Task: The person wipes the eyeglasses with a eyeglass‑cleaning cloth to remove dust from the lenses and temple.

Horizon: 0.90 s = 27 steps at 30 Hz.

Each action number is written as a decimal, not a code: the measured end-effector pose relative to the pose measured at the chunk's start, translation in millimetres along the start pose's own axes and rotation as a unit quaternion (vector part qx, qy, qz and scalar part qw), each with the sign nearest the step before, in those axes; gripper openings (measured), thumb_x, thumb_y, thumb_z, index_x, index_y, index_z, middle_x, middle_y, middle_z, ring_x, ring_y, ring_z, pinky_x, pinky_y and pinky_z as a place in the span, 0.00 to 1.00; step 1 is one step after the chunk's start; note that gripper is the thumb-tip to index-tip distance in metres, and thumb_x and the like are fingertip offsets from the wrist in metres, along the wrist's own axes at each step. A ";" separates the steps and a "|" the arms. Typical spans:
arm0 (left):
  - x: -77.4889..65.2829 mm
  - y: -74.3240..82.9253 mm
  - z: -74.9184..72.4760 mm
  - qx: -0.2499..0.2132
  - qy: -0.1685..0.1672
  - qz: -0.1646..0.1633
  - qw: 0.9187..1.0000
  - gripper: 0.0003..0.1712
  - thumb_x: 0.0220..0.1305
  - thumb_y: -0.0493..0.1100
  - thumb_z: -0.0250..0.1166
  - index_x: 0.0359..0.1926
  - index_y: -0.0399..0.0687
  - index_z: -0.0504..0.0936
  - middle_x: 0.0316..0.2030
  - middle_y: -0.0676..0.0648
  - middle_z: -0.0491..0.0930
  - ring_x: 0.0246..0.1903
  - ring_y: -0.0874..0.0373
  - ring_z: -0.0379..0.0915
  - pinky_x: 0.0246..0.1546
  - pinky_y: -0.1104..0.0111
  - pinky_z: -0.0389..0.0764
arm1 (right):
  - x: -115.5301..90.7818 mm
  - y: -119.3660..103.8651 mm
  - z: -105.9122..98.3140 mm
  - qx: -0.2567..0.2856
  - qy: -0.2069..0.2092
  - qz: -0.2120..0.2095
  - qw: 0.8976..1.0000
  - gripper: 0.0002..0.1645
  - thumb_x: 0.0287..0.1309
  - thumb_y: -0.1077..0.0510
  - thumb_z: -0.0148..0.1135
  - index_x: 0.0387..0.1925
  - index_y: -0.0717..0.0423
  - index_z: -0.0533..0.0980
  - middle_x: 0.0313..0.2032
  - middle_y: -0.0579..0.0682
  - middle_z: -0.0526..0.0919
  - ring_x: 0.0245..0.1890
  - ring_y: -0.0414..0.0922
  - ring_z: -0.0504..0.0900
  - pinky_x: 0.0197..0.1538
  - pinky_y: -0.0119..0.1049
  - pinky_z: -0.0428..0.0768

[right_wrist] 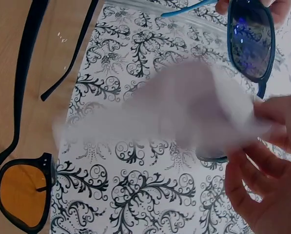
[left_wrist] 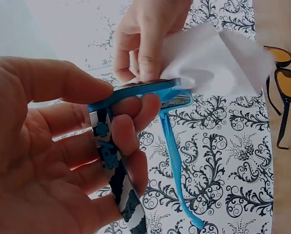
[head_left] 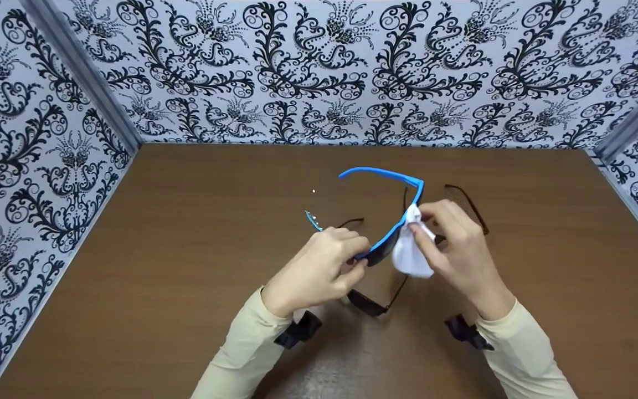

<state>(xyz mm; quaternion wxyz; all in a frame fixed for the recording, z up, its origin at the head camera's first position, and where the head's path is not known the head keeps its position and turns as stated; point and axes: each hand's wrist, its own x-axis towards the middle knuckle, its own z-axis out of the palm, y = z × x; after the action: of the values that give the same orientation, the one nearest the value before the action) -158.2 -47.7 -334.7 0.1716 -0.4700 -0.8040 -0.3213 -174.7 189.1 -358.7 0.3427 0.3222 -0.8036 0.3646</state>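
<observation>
Blue-framed sunglasses are held up above the table, one temple stretching toward the back. My left hand grips them at the near end of the frame. In the left wrist view, its fingers wrap a black-and-white patterned temple while the thumb presses the frame's edge. With thumb and fingers, my right hand pinches a white cloth against the far part of the frame in the head view. The cloth looks blurred in the right wrist view, beside a dark lens.
Below the hands, dark-framed glasses lie on the brown table. Another black temple shows beyond the right hand. Orange-lensed glasses appear in the right wrist view. Patterned walls stand at the back and sides.
</observation>
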 end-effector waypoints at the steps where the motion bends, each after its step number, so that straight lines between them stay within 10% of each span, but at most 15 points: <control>1: 0.1 -0.3 0.1 -0.001 0.002 0.000 1.000 0.09 0.53 0.29 0.61 0.22 0.43 0.71 0.19 0.52 0.67 0.22 0.59 0.64 0.28 0.67 0.68 | 0.0 0.0 -0.1 0.002 -0.009 -0.008 1.000 0.07 0.58 0.64 0.64 0.39 0.62 0.77 0.32 0.51 0.79 0.33 0.44 0.76 0.35 0.24 0.72; 15: -0.5 -1.4 7.7 -0.003 -0.024 0.026 0.999 0.14 0.48 0.29 0.59 0.18 0.45 0.64 0.18 0.55 0.60 0.21 0.61 0.59 0.25 0.73 0.62 | -4.1 12.4 -7.7 -0.085 0.022 0.079 0.993 0.12 0.51 0.75 0.64 0.39 0.68 0.76 0.34 0.57 0.79 0.34 0.46 0.78 0.39 0.32 0.74; 27: -0.4 -4.0 4.1 0.023 -0.002 -0.010 1.000 0.12 0.46 0.31 0.60 0.17 0.45 0.65 0.16 0.55 0.58 0.20 0.60 0.60 0.25 0.70 0.63 | 0.8 0.3 -3.6 -0.026 -0.042 -0.020 0.999 0.16 0.47 0.74 0.67 0.39 0.62 0.77 0.32 0.51 0.79 0.30 0.44 0.75 0.33 0.26 0.71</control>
<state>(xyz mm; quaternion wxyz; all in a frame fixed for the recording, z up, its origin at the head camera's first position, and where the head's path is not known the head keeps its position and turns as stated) -161.3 -46.7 -339.4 0.1779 -0.4586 -0.8162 -0.3032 -174.3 192.0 -356.4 0.3241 0.3446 -0.8198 0.3227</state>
